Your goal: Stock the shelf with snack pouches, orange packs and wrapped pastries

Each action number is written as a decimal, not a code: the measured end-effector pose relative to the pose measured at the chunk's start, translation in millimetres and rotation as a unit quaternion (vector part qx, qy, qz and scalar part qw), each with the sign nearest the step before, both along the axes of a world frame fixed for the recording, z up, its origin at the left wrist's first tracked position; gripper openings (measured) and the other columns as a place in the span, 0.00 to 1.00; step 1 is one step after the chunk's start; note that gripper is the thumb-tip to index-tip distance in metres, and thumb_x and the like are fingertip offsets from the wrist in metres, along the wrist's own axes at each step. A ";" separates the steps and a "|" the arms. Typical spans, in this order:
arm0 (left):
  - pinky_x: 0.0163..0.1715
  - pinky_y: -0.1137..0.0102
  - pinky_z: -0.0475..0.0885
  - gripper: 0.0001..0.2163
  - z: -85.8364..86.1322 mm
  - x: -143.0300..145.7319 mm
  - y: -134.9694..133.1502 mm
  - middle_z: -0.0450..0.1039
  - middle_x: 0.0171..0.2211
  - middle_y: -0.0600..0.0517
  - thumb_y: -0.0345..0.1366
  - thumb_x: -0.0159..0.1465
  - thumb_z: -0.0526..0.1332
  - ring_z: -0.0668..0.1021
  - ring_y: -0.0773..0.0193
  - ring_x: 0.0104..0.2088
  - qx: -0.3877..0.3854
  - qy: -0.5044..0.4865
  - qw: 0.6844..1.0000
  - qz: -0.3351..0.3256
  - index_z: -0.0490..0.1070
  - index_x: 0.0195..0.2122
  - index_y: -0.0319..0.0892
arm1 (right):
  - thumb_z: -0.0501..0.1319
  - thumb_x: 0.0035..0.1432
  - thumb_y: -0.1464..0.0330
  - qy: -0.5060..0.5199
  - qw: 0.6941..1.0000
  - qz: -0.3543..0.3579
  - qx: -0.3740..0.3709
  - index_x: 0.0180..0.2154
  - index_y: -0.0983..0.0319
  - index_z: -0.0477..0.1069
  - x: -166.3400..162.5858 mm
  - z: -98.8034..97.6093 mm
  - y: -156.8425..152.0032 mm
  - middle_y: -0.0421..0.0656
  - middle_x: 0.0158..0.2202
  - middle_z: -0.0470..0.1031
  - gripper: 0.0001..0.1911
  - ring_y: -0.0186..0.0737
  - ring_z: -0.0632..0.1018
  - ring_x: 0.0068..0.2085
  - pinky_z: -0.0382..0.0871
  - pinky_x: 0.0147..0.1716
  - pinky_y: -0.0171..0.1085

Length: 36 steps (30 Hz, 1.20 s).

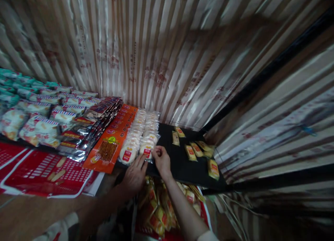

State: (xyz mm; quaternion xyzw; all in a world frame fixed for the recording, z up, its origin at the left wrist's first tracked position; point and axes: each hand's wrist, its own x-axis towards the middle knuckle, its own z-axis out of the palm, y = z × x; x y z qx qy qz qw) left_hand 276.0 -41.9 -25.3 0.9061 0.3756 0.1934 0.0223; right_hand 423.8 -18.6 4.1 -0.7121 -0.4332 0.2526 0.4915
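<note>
Two rows of clear-wrapped round white rice crackers lie on the black shelf, the left row [127, 154] beside the right row [148, 145]. My left hand [135, 175] reaches in from below, its fingers stretched out toward the lower edge of the front packet in the right row. At that packet's right edge is my right hand [162, 161], thumb and fingers curled together in a pinch. Whatever is between those fingertips is hidden. An orange bag of stick snacks [106, 150] lies left of the rows.
Small yellow snack packs [191, 152] lie scattered on the shelf [174, 168] at right. Below is a red-edged container of yellow packs [159, 213]. Dark bags [86, 126], white packs [40, 129] and green packs [10, 84] fill the left. A black pole [261, 77] slants behind, before striped sheeting.
</note>
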 end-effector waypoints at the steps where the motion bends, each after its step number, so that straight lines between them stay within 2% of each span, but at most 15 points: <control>1: 0.54 0.55 0.63 0.19 -0.3 1.2 -0.5 0.58 0.59 0.36 0.28 0.60 0.50 0.60 0.48 0.61 0.003 -0.008 1.000 0.006 0.65 0.53 0.34 | 0.60 0.45 0.57 -0.010 1.000 0.003 0.001 0.34 0.61 0.67 -1.9 2.0 0.5 0.39 0.27 0.72 0.16 0.34 0.71 0.25 0.68 0.28 0.34; 5: 0.54 0.55 0.64 0.19 6.7 1.7 -1.8 0.60 0.58 0.36 0.29 0.59 0.50 0.62 0.48 0.59 0.009 -0.018 1.000 0.007 0.66 0.52 0.33 | 0.60 0.46 0.58 0.005 1.000 0.000 0.015 0.42 0.62 0.66 -5.6 4.3 -14.1 0.44 0.36 0.72 0.22 0.34 0.73 0.30 0.69 0.32 0.35; 7: 0.55 0.56 0.63 0.18 11.0 -0.9 -1.4 0.62 0.56 0.35 0.29 0.59 0.51 0.64 0.48 0.58 0.011 -0.019 1.000 -0.011 0.68 0.50 0.31 | 0.57 0.48 0.57 0.027 0.999 -0.022 0.026 0.43 0.63 0.65 -0.6 0.6 -35.2 0.46 0.38 0.72 0.22 0.35 0.74 0.31 0.70 0.33 0.35; 9: 0.55 0.56 0.64 0.17 13.4 -5.3 -1.0 0.65 0.55 0.37 0.29 0.59 0.51 0.65 0.49 0.57 0.018 -0.025 0.999 -0.030 0.69 0.48 0.33 | 0.53 0.52 0.55 0.024 0.998 -0.053 0.017 0.40 0.62 0.66 12.3 -6.9 -66.5 0.45 0.34 0.73 0.19 0.36 0.74 0.32 0.70 0.35 0.35; 11: 0.54 0.57 0.65 0.15 13.8 -10.4 -2.0 0.67 0.52 0.39 0.29 0.61 0.50 0.67 0.51 0.56 0.020 -0.032 0.998 -0.054 0.71 0.45 0.35 | 0.50 0.55 0.54 -0.019 0.996 -0.078 -0.028 0.39 0.61 0.66 33.4 -18.0 -105.2 0.45 0.33 0.74 0.19 0.39 0.75 0.34 0.69 0.35 0.37; 13: 0.52 0.58 0.68 0.14 13.3 -14.1 -5.8 0.69 0.49 0.40 0.29 0.62 0.49 0.70 0.53 0.52 0.010 -0.034 0.997 -0.076 0.71 0.43 0.36 | 0.49 0.55 0.54 -0.120 0.979 -0.123 -0.114 0.39 0.59 0.67 60.2 -30.9 -145.2 0.46 0.35 0.75 0.18 0.43 0.76 0.35 0.69 0.36 0.40; 15: 0.50 0.59 0.70 0.14 12.7 -14.1 -13.7 0.70 0.48 0.40 0.28 0.63 0.47 0.72 0.55 0.49 -0.006 -0.031 0.996 -0.087 0.71 0.42 0.36 | 0.51 0.54 0.56 -0.152 0.964 -0.144 -0.165 0.39 0.60 0.68 87.1 -43.1 -179.6 0.51 0.36 0.75 0.17 0.49 0.76 0.35 0.68 0.36 0.45; 16: 0.49 0.59 0.70 0.14 12.4 -12.3 -19.5 0.70 0.47 0.40 0.28 0.63 0.47 0.72 0.56 0.47 -0.016 -0.028 0.995 -0.092 0.71 0.42 0.36 | 0.51 0.53 0.57 -0.189 0.948 -0.133 -0.221 0.39 0.58 0.69 98.6 -48.3 -193.0 0.50 0.36 0.75 0.17 0.51 0.77 0.36 0.68 0.35 0.46; 18: 0.48 0.61 0.71 0.14 11.5 -5.1 -34.1 0.70 0.48 0.41 0.28 0.63 0.47 0.73 0.57 0.47 -0.043 -0.029 0.993 -0.109 0.70 0.43 0.37 | 0.53 0.50 0.62 -0.208 0.935 -0.124 -0.258 0.42 0.58 0.71 115.1 -55.9 -210.9 0.51 0.39 0.75 0.17 0.52 0.77 0.35 0.68 0.33 0.47; 21: 0.50 0.64 0.69 0.14 8.1 11.1 -59.3 0.68 0.51 0.43 0.28 0.63 0.49 0.72 0.59 0.49 -0.102 -0.048 0.982 -0.154 0.67 0.47 0.39 | 0.52 0.50 0.69 -0.241 0.921 -0.060 -0.300 0.50 0.56 0.68 121.4 -59.2 -217.5 0.49 0.49 0.70 0.24 0.47 0.78 0.35 0.69 0.33 0.43; 24: 0.48 0.67 0.70 0.13 3.0 23.9 -78.2 0.68 0.51 0.45 0.27 0.61 0.52 0.72 0.61 0.49 -0.181 -0.022 0.965 -0.187 0.67 0.46 0.40 | 0.50 0.52 0.73 -0.285 0.885 0.008 -0.369 0.55 0.55 0.63 114.1 -53.6 -211.5 0.49 0.56 0.64 0.28 0.43 0.77 0.39 0.68 0.36 0.38; 27: 0.45 0.67 0.71 0.09 0.0 28.1 -84.1 0.69 0.50 0.46 0.28 0.60 0.54 0.75 0.60 0.45 -0.225 0.034 0.953 -0.200 0.69 0.39 0.41 | 0.52 0.53 0.72 -0.305 0.848 0.029 -0.432 0.53 0.55 0.67 106.9 -45.1 -206.2 0.51 0.52 0.66 0.24 0.44 0.77 0.41 0.67 0.37 0.37; 29: 0.42 0.67 0.72 0.07 0.1 27.8 -82.9 0.70 0.47 0.45 0.29 0.60 0.53 0.76 0.60 0.41 -0.229 0.051 0.954 -0.186 0.69 0.37 0.40 | 0.52 0.55 0.72 -0.315 0.835 0.033 -0.450 0.50 0.55 0.69 105.4 -40.4 -205.7 0.52 0.50 0.66 0.21 0.45 0.77 0.41 0.66 0.37 0.37; 33: 0.37 0.67 0.72 0.07 2.5 26.8 -79.3 0.71 0.40 0.46 0.28 0.61 0.52 0.75 0.61 0.36 -0.229 0.065 0.956 -0.171 0.69 0.35 0.40 | 0.49 0.56 0.73 -0.337 0.824 0.033 -0.454 0.49 0.55 0.70 107.9 -32.4 -209.2 0.53 0.54 0.63 0.21 0.43 0.77 0.40 0.64 0.35 0.37; 36: 0.36 0.69 0.71 0.08 2.2 26.8 -79.6 0.71 0.39 0.47 0.28 0.62 0.51 0.75 0.62 0.35 -0.229 0.064 0.957 -0.169 0.69 0.35 0.40 | 0.51 0.56 0.70 -0.332 0.834 0.029 -0.440 0.46 0.55 0.70 111.9 -25.6 -214.0 0.49 0.49 0.70 0.18 0.41 0.77 0.36 0.63 0.32 0.36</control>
